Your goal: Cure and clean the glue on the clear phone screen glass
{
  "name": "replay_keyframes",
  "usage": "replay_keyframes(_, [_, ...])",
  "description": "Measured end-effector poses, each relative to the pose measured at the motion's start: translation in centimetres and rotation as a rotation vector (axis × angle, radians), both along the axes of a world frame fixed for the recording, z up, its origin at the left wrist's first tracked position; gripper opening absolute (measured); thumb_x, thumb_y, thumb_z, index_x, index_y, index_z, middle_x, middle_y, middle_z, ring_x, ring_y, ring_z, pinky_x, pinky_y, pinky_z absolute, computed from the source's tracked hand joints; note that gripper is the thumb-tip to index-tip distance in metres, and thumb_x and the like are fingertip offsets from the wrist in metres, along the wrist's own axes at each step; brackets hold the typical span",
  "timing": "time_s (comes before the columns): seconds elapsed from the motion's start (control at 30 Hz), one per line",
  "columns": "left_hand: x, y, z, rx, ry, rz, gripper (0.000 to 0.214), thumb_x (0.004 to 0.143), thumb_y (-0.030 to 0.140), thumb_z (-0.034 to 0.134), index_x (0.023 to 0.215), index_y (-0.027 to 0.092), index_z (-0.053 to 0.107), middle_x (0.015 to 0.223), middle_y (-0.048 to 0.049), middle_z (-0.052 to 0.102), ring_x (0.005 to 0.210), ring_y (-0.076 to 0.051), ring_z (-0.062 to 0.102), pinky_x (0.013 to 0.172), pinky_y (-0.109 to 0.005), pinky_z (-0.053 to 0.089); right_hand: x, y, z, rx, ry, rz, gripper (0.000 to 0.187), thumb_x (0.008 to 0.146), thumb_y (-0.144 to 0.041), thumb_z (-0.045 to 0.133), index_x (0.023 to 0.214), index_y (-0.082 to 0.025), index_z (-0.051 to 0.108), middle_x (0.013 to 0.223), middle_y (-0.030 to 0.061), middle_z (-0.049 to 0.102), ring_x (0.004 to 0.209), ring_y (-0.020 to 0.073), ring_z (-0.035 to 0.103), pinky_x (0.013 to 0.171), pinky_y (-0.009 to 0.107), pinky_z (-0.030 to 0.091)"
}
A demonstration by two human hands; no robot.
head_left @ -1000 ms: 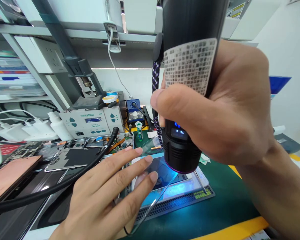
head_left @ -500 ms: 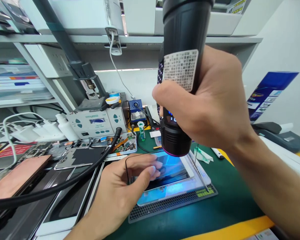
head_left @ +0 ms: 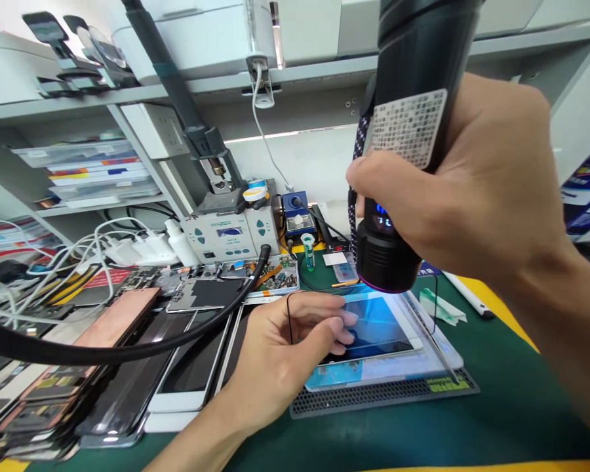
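Observation:
My right hand (head_left: pixel 491 177) is wrapped round a thick black flashlight (head_left: pixel 417 59), which points down and throws bluish light. Below its head lies a white-framed phone (head_left: pixel 408 347) on a pale plate. My left hand (head_left: pixel 295 354) is curled over the phone's left side, thumb and fingers bent toward each other. A thin black edge (head_left: pixel 435 305) shows at the right and again inside the left hand's grip; it seems to border a clear glass sheet held over the phone. A honeycomb-patterned pad (head_left: pixel 364 401) lies under the plate, and a slim metal tool (head_left: pixel 440 357) rests at its right.
A black hose (head_left: pixel 128 354) arches across the left side over a phone with a white frame (head_left: pixel 181 393) and other phone parts. Behind are a control unit (head_left: pixel 231 233), a tray of small parts (head_left: pixel 295 278) and a green-labelled tube (head_left: pixel 309 252). Crumpled tissue (head_left: pixel 442 307) lies right.
The whole view has shifted, so the bench and both hands appear farther right. My right hand still holds the flashlight above the phone; the left hand keeps its curled pose.

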State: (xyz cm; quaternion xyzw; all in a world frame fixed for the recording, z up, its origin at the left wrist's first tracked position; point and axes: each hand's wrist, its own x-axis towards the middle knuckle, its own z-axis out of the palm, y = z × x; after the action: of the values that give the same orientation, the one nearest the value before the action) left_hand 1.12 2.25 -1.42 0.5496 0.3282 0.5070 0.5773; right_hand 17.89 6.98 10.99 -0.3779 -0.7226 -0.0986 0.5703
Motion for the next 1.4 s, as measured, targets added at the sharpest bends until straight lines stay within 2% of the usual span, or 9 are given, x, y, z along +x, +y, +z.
replay_keyframes(0.17, [0.0,-0.1,0.2,-0.044,-0.028,-0.019,0.016,0.091,0.023,0.072,0.104,0.015,0.074,0.097,-0.0095,0.080,0.080,-0.018,0.074,0.071,-0.029,0.064,0.0,-0.2,-0.1,0.001,-0.006,-0.019,0.019,0.075,-0.023,0.064,0.063,-0.027,0.050,0.062,-0.0003,0.053,0.059,0.0193,0.046,0.052,0.035,0.032])
replay_keyframes(0.33, [0.2,-0.3,0.6,-0.066,-0.054,-0.036,0.020,0.090,0.021,0.072,0.109,0.015,0.073,0.095,-0.0090,0.080,0.078,-0.018,0.075,0.070,-0.030,0.065,0.0,-0.1,-0.2,0.022,0.032,0.037,0.019,0.072,-0.022,0.064,0.061,-0.028,0.049,0.060,-0.0008,0.050,0.057,0.0184,0.041,0.049,0.035,0.029])
replay_keyframes(0.47, [0.6,-0.6,1.2,-0.149,-0.082,0.028,0.023,0.088,0.021,0.074,0.110,0.015,0.072,0.089,-0.0078,0.079,0.071,-0.018,0.074,0.066,-0.029,0.065,-0.1,-0.2,-0.2,0.047,0.067,0.072,0.030,0.070,-0.018,0.066,0.060,-0.027,0.040,0.059,-0.0022,0.045,0.057,0.0159,0.037,0.051,0.033,0.027])
replay_keyframes(0.57, [0.7,-0.8,1.4,-0.164,-0.101,0.037,0.022,0.087,0.023,0.076,0.107,0.015,0.073,0.085,-0.0068,0.079,0.068,-0.018,0.073,0.065,-0.029,0.064,-0.2,-0.5,-0.1,0.030,0.059,0.038,0.038,0.073,-0.018,0.069,0.059,-0.026,0.035,0.061,-0.0015,0.043,0.059,0.0156,0.038,0.052,0.033,0.028])
replay_keyframes(0.87, [0.4,-0.6,0.5,-0.107,-0.087,-0.022,0.016,0.089,0.023,0.072,0.105,0.018,0.072,0.092,-0.0068,0.078,0.069,-0.018,0.073,0.066,-0.030,0.065,-0.4,-1.2,0.0,0.006,0.085,0.013,0.048,0.076,-0.022,0.074,0.057,-0.025,0.030,0.064,-0.0004,0.047,0.062,0.0161,0.046,0.050,0.032,0.037])
replay_keyframes(1.07, [0.0,-0.4,-0.3,-0.045,-0.101,-0.113,0.016,0.094,0.018,0.066,0.109,0.020,0.071,0.100,-0.0084,0.078,0.077,-0.019,0.075,0.069,-0.030,0.066,-0.6,-1.4,-0.1,0.061,0.111,0.121,0.045,0.078,-0.013,0.064,0.056,-0.024,0.027,0.059,-0.0018,0.031,0.053,0.0121,0.037,0.046,0.029,0.031])
replay_keyframes(1.17, [0.3,-0.6,0.0,-0.100,-0.082,-0.095,0.015,0.093,0.018,0.068,0.108,0.019,0.071,0.098,-0.0077,0.078,0.078,-0.020,0.074,0.069,-0.032,0.066,-0.7,-1.8,-0.1,0.040,0.106,0.227,0.037,0.077,-0.010,0.055,0.053,-0.024,0.031,0.055,-0.0014,0.032,0.051,0.0126,0.035,0.045,0.028,0.031])
replay_keyframes(1.3, [0.7,-1.0,1.0,-0.224,-0.043,0.005,0.013,0.089,0.020,0.072,0.102,0.016,0.070,0.092,-0.0076,0.078,0.076,-0.020,0.074,0.068,-0.031,0.065,-0.6,-1.8,-0.2,-0.086,0.124,0.292,0.031,0.079,-0.018,0.053,0.051,-0.026,0.046,0.055,-0.0013,0.049,0.052,0.0148,0.045,0.046,0.031,0.038])
replay_keyframes(1.4, [0.8,-1.1,1.3,-0.244,-0.022,0.027,0.016,0.087,0.023,0.074,0.101,0.017,0.071,0.091,-0.0074,0.078,0.075,-0.021,0.073,0.069,-0.031,0.064,-0.4,-1.4,-0.1,-0.178,0.145,0.293,0.029,0.080,-0.023,0.056,0.051,-0.027,0.054,0.057,-0.0003,0.055,0.058,0.0177,0.053,0.047,0.032,0.043])
